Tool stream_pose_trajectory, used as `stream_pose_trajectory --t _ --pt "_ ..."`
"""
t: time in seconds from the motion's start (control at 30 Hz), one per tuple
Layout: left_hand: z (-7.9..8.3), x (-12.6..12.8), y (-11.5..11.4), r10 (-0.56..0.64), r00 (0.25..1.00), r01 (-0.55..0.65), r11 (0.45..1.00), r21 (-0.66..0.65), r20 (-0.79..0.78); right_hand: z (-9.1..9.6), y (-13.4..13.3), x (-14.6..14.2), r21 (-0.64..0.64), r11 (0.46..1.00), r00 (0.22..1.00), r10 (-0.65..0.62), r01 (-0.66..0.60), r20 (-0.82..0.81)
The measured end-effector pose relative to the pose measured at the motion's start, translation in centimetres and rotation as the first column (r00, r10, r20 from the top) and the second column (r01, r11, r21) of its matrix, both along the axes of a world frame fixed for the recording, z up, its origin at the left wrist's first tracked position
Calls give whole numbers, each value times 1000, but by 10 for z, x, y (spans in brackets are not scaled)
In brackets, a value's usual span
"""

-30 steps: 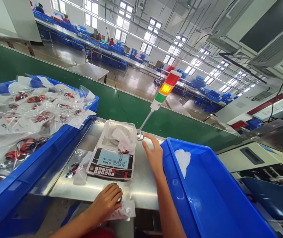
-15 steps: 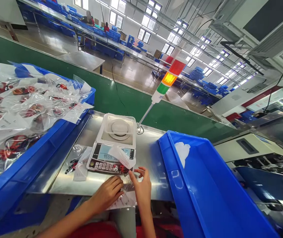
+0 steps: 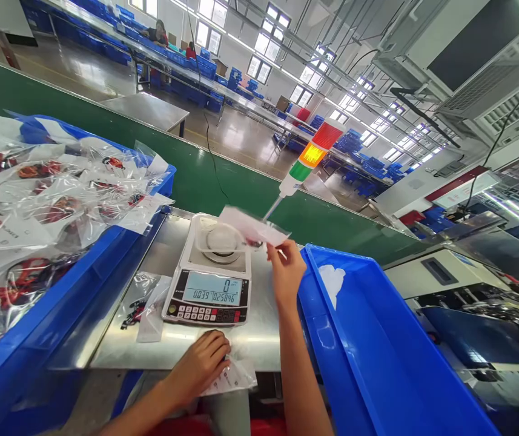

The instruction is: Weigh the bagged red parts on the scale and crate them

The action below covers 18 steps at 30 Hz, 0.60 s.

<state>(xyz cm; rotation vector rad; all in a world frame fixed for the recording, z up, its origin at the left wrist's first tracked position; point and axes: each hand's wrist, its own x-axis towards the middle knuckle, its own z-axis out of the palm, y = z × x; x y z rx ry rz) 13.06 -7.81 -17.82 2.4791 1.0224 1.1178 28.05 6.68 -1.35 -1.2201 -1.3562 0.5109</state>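
My right hand (image 3: pixel 287 266) is pinching a packet (image 3: pixel 254 228) by its end above the scale (image 3: pixel 209 267), seemingly for clearance; my left hand (image 3: pixel 203 361) is covering a bag (image 3: pixel 235 376) at the table's (image 3: pixel 264 339) edge, perhaps steadying it, grip hidden.

a metal table (image 3: pixel 150 110) stands beyond the green partition (image 3: pixel 191 180), windows (image 3: pixel 259 69) farther back.

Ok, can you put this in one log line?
left hand: touching front bag; right hand: holding raised bag; scale display: lit; lamp: orange
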Motion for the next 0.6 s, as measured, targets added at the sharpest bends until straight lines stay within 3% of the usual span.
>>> stream_pose_trajectory --t 0.1,0.2,0.27,0.33,0.37,0.43,0.47,0.53,0.6 --pt "4 0 1 4 999 -5 1000 21 50 20 51 -14 -65 991 988 123 -117 93" --pt "10 0 0 11 991 -16 999 38 132 19 52 -6 -169 981 975 122 -91 185" --pt "17 0 -4 37 981 -47 998 44 190 6 17 11 -165 986 982 -5 36 189" --pt "27 -2 -9 61 973 -73 996 45 223 -19 -39 31 -238 967 986 -50 88 159" --pt "32 -2 -11 70 971 -83 995 50 229 -36 -71 39 -329 944 992 5 38 127" --pt "40 -4 -15 80 973 -98 992 74 216 -73 -133 49 -505 845 982 184 -176 -34" --pt "43 -4 -16 82 976 -101 991 89 201 -92 -160 50 -551 800 971 214 -237 -107" --pt "47 -5 -18 82 978 -108 986 129 191 -123 -198 47 -617 731 956 202 -291 -211" --pt "47 -7 -22 83 983 -107 984 143 162 -141 -214 41 -664 691 954 142 -286 -263"
